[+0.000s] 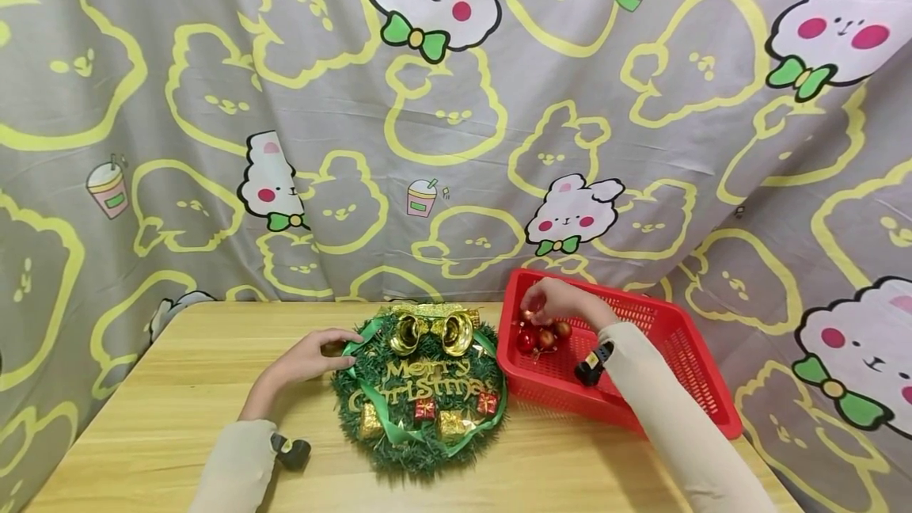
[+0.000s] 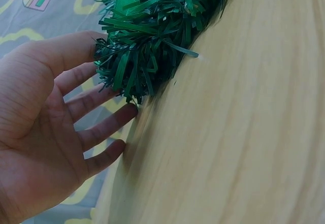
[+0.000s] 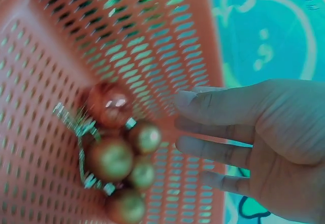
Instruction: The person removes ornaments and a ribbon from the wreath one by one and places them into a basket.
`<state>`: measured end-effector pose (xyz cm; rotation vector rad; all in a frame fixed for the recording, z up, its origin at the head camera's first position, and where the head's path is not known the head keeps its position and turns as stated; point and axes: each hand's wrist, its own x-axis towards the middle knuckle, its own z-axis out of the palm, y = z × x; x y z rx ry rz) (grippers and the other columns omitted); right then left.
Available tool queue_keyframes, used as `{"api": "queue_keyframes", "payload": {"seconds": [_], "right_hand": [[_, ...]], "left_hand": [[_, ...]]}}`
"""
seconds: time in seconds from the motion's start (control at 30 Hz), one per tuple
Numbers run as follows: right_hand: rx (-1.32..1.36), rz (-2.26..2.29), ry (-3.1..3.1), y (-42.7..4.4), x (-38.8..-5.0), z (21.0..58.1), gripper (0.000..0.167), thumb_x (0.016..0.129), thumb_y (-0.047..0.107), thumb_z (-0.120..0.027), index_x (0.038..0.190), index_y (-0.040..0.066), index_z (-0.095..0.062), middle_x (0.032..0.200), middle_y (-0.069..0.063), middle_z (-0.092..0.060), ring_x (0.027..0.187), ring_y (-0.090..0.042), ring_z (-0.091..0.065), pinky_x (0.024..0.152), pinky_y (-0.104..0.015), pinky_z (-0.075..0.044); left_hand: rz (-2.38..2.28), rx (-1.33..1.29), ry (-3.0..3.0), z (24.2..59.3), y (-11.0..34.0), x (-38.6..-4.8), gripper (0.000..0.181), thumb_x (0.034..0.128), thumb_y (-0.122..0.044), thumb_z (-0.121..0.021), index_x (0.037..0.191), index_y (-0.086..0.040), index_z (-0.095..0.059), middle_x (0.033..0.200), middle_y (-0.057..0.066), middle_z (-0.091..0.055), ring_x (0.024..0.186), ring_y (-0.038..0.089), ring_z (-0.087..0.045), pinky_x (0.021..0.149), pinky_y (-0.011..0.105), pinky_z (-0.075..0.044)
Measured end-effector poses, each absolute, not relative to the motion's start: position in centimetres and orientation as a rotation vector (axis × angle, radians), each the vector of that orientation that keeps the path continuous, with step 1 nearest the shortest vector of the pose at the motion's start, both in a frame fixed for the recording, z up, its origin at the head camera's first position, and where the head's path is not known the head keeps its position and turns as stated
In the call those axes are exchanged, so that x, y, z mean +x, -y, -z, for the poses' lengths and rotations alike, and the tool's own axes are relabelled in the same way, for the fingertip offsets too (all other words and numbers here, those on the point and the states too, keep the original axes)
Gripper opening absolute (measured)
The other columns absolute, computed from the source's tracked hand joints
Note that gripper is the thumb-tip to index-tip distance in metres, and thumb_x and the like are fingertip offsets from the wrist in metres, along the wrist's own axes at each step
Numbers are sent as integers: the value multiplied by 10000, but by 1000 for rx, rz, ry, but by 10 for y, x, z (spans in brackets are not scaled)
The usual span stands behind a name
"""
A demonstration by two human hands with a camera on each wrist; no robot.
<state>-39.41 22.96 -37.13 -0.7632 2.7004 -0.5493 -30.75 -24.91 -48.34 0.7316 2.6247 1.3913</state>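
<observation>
A round green tinsel wreath (image 1: 399, 450) with gold "Merry Christmas" lettering, gold bells, small gift boxes and a green ribbon lies on the table. At its left edge is my left hand (image 1: 313, 356). In the left wrist view its fingers (image 2: 94, 132) are spread and loosely bent, with fingertips at the tinsel (image 2: 147, 46); the thumb's tip is hidden behind strands. My right hand (image 1: 559, 299) reaches into the left end of a red plastic basket (image 1: 570, 406). Several red and bronze Christmas balls (image 3: 109, 158) lie there. In the right wrist view the fingers (image 3: 218, 150) extend beside them, with nothing visible in the grasp.
The basket stands right of the wreath, close against its edge. Light wood tabletop (image 1: 171, 386) extends left of the wreath and in front of it. A grey curtain (image 1: 456, 180) with cartoon prints hangs behind the table.
</observation>
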Motion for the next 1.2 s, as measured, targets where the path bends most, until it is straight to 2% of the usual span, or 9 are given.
{"api": "queue_keyframes", "payload": {"seconds": [0.2, 0.33, 0.5, 0.67, 0.9, 1.07, 1.2], "right_hand": [[-833, 640, -2758, -220, -387, 358, 224, 902, 70, -763, 1124, 45, -754, 1089, -115, -764, 977, -185, -698, 897, -391, -601], [-884, 725, -2783, -207, -383, 351, 196, 930, 105, -740, 1123, 75, -758, 1082, -73, -763, 997, -195, -707, 911, -401, -601], [-934, 824, -2776, -186, -380, 345, 194, 953, 134, -715, 1134, 78, -756, 1129, -124, -757, 1001, -214, -711, 900, -400, -602], [-957, 902, -2687, -161, -381, 345, 215, 984, 133, -677, 1176, 57, -738, 1212, -183, -727, 1082, -260, -705, 937, -392, -599], [-988, 936, -2611, -126, -385, 349, 207, 994, 144, -659, 1161, 64, -751, 1203, -116, -743, 1096, -230, -703, 923, -335, -601], [-965, 989, -2546, -106, -390, 356, 217, 986, 109, -660, 1167, 26, -748, 1231, -199, -720, 1095, -240, -704, 926, -314, -598], [-896, 1043, -2522, -96, -393, 364, 209, 981, 91, -666, 1156, 9, -747, 1197, -218, -726, 1050, -243, -712, 908, -309, -599]], "left_hand": [[-1393, 731, -2630, 482, 250, -307, 400, 953, -161, -716, 1325, -34, -644, 1409, 272, -578, 1287, 463, -556, 1096, 618, -457], [-1397, 731, -2626, 481, 251, -305, 399, 957, -161, -712, 1326, -28, -642, 1411, 276, -575, 1289, 467, -552, 1092, 619, -459], [-1410, 715, -2618, 481, 251, -304, 406, 952, -161, -717, 1326, -23, -640, 1411, 279, -572, 1285, 465, -553, 1092, 620, -459], [-1402, 730, -2624, 483, 251, -304, 404, 953, -158, -715, 1324, -17, -640, 1400, 274, -583, 1280, 461, -557, 1090, 618, -461], [-1389, 740, -2633, 483, 250, -304, 401, 958, -175, -710, 1326, -29, -643, 1404, 268, -582, 1296, 470, -543, 1097, 626, -451], [-1389, 734, -2635, 483, 249, -305, 407, 955, -181, -713, 1328, -31, -642, 1407, 270, -579, 1295, 469, -543, 1097, 623, -452], [-1382, 739, -2642, 483, 249, -306, 402, 956, -171, -712, 1326, -27, -644, 1408, 272, -578, 1295, 471, -544, 1097, 621, -454]]}}
